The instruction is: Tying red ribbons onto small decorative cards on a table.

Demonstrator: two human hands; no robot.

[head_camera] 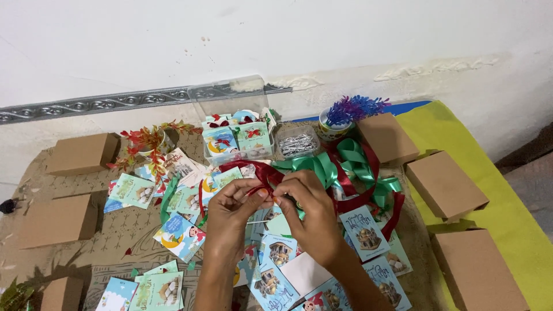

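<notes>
**Red ribbon being worked into a bow, not yet finished**

A dark red ribbon point(262, 173) is pinched between the left hand point(233, 210) and the right hand point(305, 210), both closed on it; the loop looks only partly formed. Behind the ribbon, a clear box point(236, 135) of finished small bows is seen. Green ribbon point(345, 164) lies tangled just right of it, printed cards point(181, 236) are scattered below, and brown cardboard boxes point(446, 184) ring the surface.

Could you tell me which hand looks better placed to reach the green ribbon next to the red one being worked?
Probably the right hand. It already sits beside the green ribbon, which lies just up and right of it. The left hand pinches the red ribbon on the far side and would have to cross over.
</notes>
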